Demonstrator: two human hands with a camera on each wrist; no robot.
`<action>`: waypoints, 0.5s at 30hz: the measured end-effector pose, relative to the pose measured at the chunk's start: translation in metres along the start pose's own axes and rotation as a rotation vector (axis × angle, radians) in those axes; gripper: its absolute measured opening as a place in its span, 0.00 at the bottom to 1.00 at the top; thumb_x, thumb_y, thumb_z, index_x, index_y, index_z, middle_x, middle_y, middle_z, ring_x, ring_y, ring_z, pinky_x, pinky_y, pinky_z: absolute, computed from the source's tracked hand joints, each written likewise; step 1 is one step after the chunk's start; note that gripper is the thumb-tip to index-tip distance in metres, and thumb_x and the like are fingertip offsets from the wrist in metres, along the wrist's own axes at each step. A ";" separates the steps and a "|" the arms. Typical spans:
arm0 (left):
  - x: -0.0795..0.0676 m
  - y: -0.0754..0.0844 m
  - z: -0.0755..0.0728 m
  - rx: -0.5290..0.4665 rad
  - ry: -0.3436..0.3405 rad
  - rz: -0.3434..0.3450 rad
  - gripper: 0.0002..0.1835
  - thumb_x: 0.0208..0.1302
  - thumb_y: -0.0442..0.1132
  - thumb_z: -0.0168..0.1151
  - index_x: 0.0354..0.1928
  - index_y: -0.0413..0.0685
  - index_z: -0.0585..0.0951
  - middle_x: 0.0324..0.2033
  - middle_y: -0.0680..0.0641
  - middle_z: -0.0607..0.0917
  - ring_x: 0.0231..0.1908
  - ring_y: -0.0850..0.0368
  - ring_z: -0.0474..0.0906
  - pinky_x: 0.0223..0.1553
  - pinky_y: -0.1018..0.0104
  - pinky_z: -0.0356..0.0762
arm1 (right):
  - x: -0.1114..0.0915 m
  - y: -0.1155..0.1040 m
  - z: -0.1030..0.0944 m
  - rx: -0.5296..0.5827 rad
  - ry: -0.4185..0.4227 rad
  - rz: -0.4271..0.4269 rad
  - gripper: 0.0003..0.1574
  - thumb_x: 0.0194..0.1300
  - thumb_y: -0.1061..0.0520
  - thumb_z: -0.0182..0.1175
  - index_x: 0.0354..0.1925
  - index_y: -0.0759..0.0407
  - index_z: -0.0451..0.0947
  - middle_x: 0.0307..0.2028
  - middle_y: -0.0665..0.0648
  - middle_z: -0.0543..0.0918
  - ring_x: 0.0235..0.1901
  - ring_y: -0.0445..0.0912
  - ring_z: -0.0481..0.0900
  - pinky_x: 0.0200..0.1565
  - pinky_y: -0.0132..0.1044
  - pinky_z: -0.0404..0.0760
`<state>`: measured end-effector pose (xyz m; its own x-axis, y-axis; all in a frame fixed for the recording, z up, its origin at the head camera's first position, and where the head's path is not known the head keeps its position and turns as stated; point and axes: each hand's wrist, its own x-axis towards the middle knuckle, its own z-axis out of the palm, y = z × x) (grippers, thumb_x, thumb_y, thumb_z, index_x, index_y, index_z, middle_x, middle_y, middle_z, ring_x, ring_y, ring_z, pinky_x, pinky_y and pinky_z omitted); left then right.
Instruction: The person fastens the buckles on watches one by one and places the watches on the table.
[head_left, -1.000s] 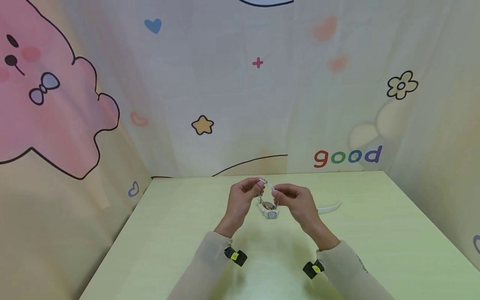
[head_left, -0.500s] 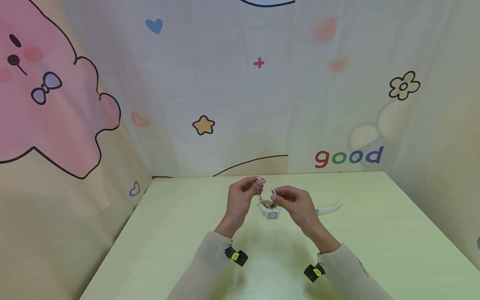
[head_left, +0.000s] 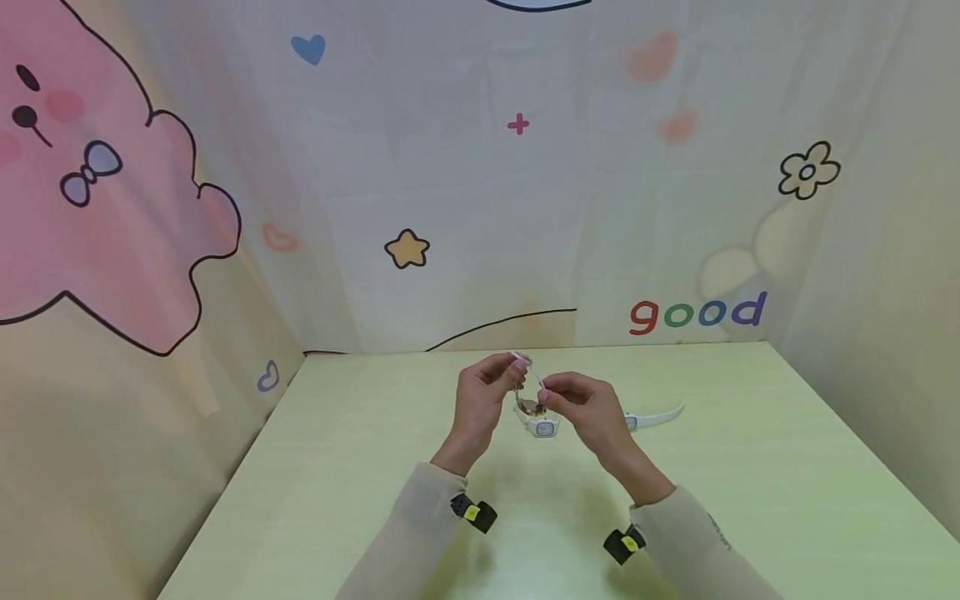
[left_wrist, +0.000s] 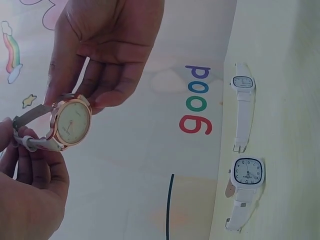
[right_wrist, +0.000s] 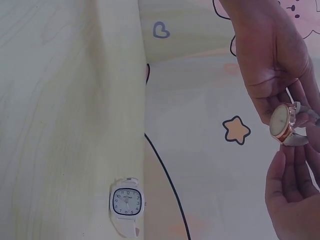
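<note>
Rose-gold watch held up between two bare hands

The watch (left_wrist: 74, 122) hangs in the air above the table (head_left: 337, 500), its round, pale dial framed by a shiny, metallic-looking rim and its slim strap (left_wrist: 33, 114) bent into a loop, whitish outside and greyer inside. The left hand (head_left: 477, 404), fingers curled, pinches the strap where its ends meet. The right hand (head_left: 595, 408), also curled, grips the strap nearer the case; its exact contact is partly hidden.

On the smooth, pale yellow-green tabletop, faintly grained, lie two white watches with rounded-square faces. The nearer one (left_wrist: 248, 171) has a dark-edged dial with black numerals; the other (left_wrist: 243, 82), well to the right of it in the head view, stretches out its flat strap to a metal buckle. Behind hangs a softly creased backdrop (head_left: 465, 167), printed with a plump orange star (head_left: 407, 249) and the word "good" in rounded, coloured letters
</note>
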<state>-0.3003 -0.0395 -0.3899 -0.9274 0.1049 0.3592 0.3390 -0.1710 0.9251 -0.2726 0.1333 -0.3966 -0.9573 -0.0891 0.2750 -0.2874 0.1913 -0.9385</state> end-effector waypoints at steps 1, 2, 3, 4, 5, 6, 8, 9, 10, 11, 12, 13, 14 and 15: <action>0.000 0.000 0.000 0.000 -0.004 -0.001 0.16 0.65 0.45 0.66 0.45 0.38 0.85 0.32 0.57 0.85 0.33 0.63 0.79 0.41 0.70 0.80 | 0.000 -0.001 0.000 -0.001 0.004 -0.005 0.17 0.63 0.53 0.67 0.47 0.62 0.83 0.42 0.61 0.86 0.39 0.39 0.83 0.47 0.27 0.81; 0.001 0.000 0.000 -0.001 -0.008 -0.004 0.16 0.64 0.45 0.66 0.45 0.38 0.85 0.31 0.58 0.85 0.33 0.63 0.78 0.41 0.70 0.80 | 0.001 -0.002 0.000 0.000 0.006 -0.011 0.17 0.63 0.53 0.67 0.47 0.62 0.83 0.42 0.62 0.86 0.39 0.39 0.83 0.47 0.27 0.81; 0.001 0.001 0.000 0.000 -0.011 -0.006 0.16 0.64 0.45 0.66 0.45 0.38 0.85 0.31 0.58 0.85 0.33 0.63 0.78 0.41 0.70 0.80 | 0.001 -0.002 0.000 0.003 0.008 -0.015 0.17 0.63 0.52 0.67 0.47 0.62 0.83 0.43 0.62 0.86 0.39 0.39 0.83 0.47 0.27 0.81; 0.001 0.001 0.000 0.000 -0.012 -0.008 0.16 0.64 0.45 0.67 0.44 0.38 0.85 0.31 0.58 0.85 0.33 0.63 0.78 0.41 0.70 0.80 | 0.002 -0.003 0.000 0.007 0.009 -0.018 0.17 0.63 0.52 0.67 0.47 0.62 0.83 0.43 0.63 0.86 0.39 0.40 0.84 0.47 0.27 0.81; 0.002 0.001 0.001 -0.001 -0.013 -0.011 0.16 0.64 0.45 0.67 0.44 0.38 0.85 0.31 0.58 0.85 0.33 0.63 0.78 0.41 0.70 0.80 | 0.002 -0.003 0.000 0.012 0.008 -0.020 0.18 0.63 0.52 0.67 0.47 0.62 0.83 0.43 0.63 0.85 0.39 0.40 0.84 0.47 0.27 0.81; 0.002 0.001 0.001 0.000 -0.014 -0.014 0.16 0.64 0.45 0.67 0.44 0.38 0.85 0.32 0.58 0.85 0.33 0.63 0.78 0.41 0.70 0.80 | 0.002 -0.004 0.000 0.020 0.006 -0.020 0.18 0.63 0.53 0.67 0.47 0.62 0.82 0.43 0.63 0.85 0.39 0.40 0.84 0.47 0.27 0.81; 0.002 0.001 0.002 -0.003 -0.011 -0.019 0.16 0.64 0.45 0.67 0.44 0.38 0.85 0.32 0.58 0.85 0.33 0.63 0.78 0.41 0.69 0.80 | 0.001 -0.004 0.000 0.030 0.002 -0.016 0.18 0.63 0.53 0.67 0.48 0.63 0.82 0.43 0.63 0.85 0.40 0.39 0.84 0.48 0.27 0.81; 0.002 0.002 0.002 -0.002 -0.010 -0.019 0.16 0.64 0.45 0.67 0.44 0.38 0.85 0.32 0.58 0.85 0.34 0.63 0.78 0.42 0.69 0.80 | 0.001 -0.003 0.000 0.033 -0.001 -0.014 0.18 0.63 0.54 0.68 0.48 0.63 0.82 0.43 0.63 0.85 0.41 0.39 0.84 0.48 0.27 0.81; 0.002 0.002 0.002 0.000 -0.008 -0.020 0.16 0.64 0.46 0.67 0.44 0.38 0.85 0.32 0.58 0.85 0.34 0.63 0.78 0.42 0.69 0.80 | 0.000 -0.003 0.000 0.037 -0.002 -0.011 0.18 0.63 0.54 0.68 0.48 0.63 0.82 0.44 0.63 0.85 0.41 0.39 0.84 0.48 0.27 0.81; 0.002 0.001 0.002 0.002 -0.009 -0.020 0.17 0.64 0.46 0.67 0.44 0.39 0.85 0.32 0.58 0.86 0.34 0.63 0.78 0.42 0.69 0.80 | 0.000 -0.002 0.000 0.041 -0.004 -0.009 0.18 0.63 0.54 0.68 0.48 0.63 0.81 0.44 0.63 0.85 0.41 0.39 0.84 0.48 0.27 0.81; 0.001 0.001 0.002 0.003 -0.010 -0.020 0.16 0.64 0.46 0.67 0.44 0.39 0.85 0.32 0.58 0.86 0.34 0.63 0.78 0.42 0.68 0.80 | 0.000 -0.001 0.000 0.042 -0.004 -0.011 0.18 0.63 0.54 0.68 0.48 0.63 0.81 0.44 0.63 0.85 0.41 0.39 0.84 0.49 0.27 0.81; 0.001 0.001 0.002 0.005 -0.012 -0.021 0.16 0.64 0.46 0.67 0.44 0.39 0.85 0.32 0.58 0.85 0.34 0.63 0.78 0.42 0.68 0.80 | -0.001 0.000 0.000 0.040 -0.003 -0.013 0.18 0.63 0.54 0.67 0.48 0.63 0.81 0.44 0.63 0.85 0.41 0.39 0.84 0.49 0.27 0.81; 0.001 0.000 0.002 0.009 -0.017 -0.022 0.16 0.64 0.46 0.67 0.44 0.39 0.85 0.31 0.58 0.85 0.34 0.63 0.78 0.42 0.68 0.80 | -0.001 0.000 0.000 0.039 -0.003 -0.017 0.18 0.63 0.54 0.67 0.48 0.63 0.81 0.44 0.64 0.85 0.41 0.39 0.84 0.48 0.27 0.81; 0.001 -0.001 0.002 0.015 -0.023 -0.021 0.16 0.64 0.46 0.67 0.44 0.39 0.85 0.31 0.58 0.85 0.33 0.63 0.79 0.42 0.68 0.80 | 0.000 0.000 0.000 0.036 -0.002 -0.020 0.18 0.63 0.54 0.67 0.48 0.63 0.81 0.44 0.63 0.85 0.41 0.39 0.84 0.49 0.27 0.81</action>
<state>-0.3010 -0.0374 -0.3903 -0.9306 0.1306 0.3420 0.3216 -0.1542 0.9342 -0.2724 0.1332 -0.3969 -0.9512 -0.0947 0.2936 -0.3053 0.1539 -0.9397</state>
